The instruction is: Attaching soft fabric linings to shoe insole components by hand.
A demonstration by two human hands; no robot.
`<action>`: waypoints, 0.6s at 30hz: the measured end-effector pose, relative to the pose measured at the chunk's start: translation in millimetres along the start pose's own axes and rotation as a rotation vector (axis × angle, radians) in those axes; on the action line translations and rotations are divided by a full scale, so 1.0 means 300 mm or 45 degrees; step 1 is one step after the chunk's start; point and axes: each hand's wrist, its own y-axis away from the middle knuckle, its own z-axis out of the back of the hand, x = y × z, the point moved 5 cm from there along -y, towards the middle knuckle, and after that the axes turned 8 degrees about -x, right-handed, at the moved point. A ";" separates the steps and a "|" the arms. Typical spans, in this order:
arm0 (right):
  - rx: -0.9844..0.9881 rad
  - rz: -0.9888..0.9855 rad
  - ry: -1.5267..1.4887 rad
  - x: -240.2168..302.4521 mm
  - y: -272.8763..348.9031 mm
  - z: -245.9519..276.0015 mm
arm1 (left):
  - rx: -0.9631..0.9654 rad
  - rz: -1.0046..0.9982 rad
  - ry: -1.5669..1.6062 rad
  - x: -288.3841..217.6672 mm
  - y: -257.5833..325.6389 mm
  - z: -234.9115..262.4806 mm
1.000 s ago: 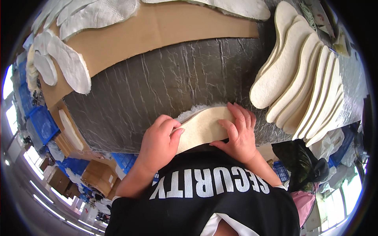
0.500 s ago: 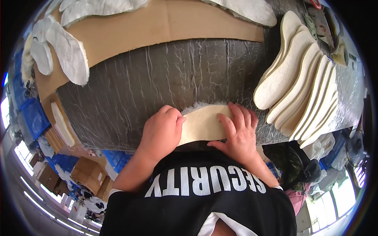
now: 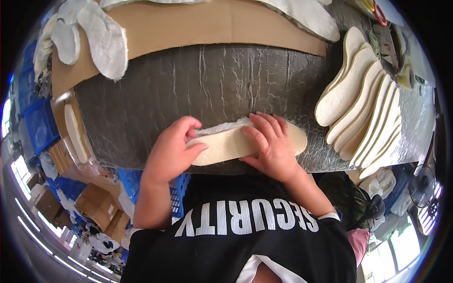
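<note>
Cream insole [image 3: 224, 147] – long axis approx. sideways, R end farther – R hand [image 3: 272, 147] clamped on, L hand [image 3: 171, 150], digits apart.

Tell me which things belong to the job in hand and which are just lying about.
In the work:
- cream insole, right hand gripping it, left hand at its left end
- white fluff along its far edge
- probably the fanned cream insoles and white fleecy pieces

Apparently just lying about:
- cardboard box
- blue crate
- pale cord
</note>
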 end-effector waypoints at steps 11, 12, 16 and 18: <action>-0.030 0.288 -0.444 0.188 -0.139 -0.069 | -0.253 0.272 0.889 0.158 0.086 0.019; -0.021 0.176 -0.527 0.177 -0.143 -0.070 | -0.284 0.277 0.904 0.188 0.093 0.018; 0.029 0.046 -0.637 0.177 -0.144 -0.048 | -0.369 0.522 0.778 0.285 0.132 -0.001; 0.044 0.129 -0.521 0.194 -0.151 -0.036 | -0.186 0.543 0.832 0.271 0.128 -0.040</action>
